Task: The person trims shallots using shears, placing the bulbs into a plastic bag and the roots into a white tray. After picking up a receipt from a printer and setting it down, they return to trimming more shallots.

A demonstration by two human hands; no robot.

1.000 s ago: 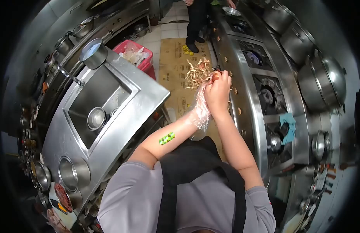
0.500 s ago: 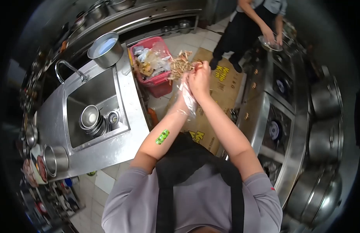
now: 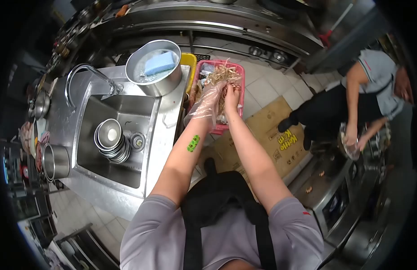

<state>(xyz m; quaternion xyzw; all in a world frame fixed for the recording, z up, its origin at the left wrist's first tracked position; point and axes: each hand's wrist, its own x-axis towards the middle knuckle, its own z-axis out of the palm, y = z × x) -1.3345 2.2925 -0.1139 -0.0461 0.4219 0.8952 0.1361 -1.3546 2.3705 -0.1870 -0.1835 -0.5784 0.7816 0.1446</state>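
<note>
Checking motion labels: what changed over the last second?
Both hands, left hand gloved and right hand, carried the scraps from the stove side over to the bin, now right above it. Can't tell whether the scraps are let go. Unchanged: hands together, bowls stacked in the sink.

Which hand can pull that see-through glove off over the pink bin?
Probably the right hand. It is bare and sits right beside the left hand, which wears the loose glove. Both are above the pink bin, so the glove could drop straight in.
</note>
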